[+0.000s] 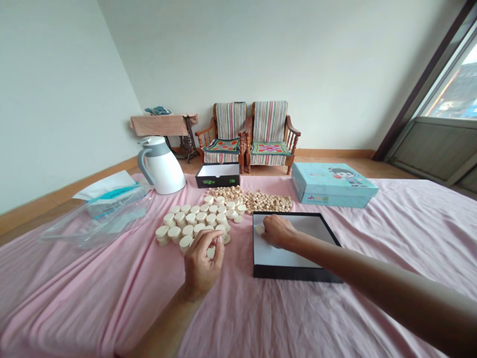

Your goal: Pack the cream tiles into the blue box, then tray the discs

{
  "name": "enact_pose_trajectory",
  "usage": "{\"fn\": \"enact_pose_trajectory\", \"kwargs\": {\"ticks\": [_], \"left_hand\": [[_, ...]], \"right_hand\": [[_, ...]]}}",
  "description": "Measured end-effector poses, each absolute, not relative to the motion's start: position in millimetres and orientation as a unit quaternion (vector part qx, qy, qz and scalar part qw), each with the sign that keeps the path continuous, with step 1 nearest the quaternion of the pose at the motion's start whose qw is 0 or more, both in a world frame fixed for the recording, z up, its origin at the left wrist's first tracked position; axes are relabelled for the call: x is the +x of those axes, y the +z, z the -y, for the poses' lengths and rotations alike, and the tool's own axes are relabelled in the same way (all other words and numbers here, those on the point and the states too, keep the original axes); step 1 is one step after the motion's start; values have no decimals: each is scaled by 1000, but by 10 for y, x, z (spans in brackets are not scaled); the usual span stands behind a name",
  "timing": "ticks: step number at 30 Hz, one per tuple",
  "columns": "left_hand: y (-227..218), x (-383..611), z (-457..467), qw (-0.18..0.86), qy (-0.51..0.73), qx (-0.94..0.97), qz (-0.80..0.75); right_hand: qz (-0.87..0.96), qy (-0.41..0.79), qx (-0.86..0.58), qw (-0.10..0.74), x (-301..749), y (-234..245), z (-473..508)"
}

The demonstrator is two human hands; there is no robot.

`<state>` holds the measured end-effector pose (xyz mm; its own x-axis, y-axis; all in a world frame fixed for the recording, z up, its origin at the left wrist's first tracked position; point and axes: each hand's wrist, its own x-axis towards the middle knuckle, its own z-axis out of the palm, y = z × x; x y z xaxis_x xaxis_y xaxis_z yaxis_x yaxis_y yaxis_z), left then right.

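Note:
Several cream wooden discs (197, 221) lie in stacks on the pink cloth. My left hand (201, 261) rests at the near edge of that pile, its fingers curled around one disc. My right hand (278, 231) reaches into the left part of a shallow black box with a white bottom (298, 253) and pinches a cream disc (260, 229) against the box floor. Behind the discs lie two heaps of small wooden beads (257, 199).
A white jug (160, 166) stands at the back left beside a clear plastic bag (97, 216). A small black open box (218, 175) and a light blue box (331, 185) sit at the back. Two wooden armchairs (248, 134) stand by the far wall.

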<state>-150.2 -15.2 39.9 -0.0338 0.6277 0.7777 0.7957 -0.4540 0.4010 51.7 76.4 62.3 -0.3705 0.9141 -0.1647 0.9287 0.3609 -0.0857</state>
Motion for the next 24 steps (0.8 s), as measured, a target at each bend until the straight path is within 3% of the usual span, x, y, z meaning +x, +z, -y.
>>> {"fn": "enact_pose_trajectory", "kwargs": {"ticks": [14, 20, 24], "left_hand": [[454, -1553, 201, 47, -488, -695, 526], [488, -1843, 450, -34, -334, -724, 603], [417, -1961, 600, -34, -229, -714, 661]], "right_hand": [[-834, -98, 543, 3, 640, 630, -792], [-839, -132, 514, -124, 913, 624, -606], [-834, -140, 503, -180, 966, 645, -488]]}}
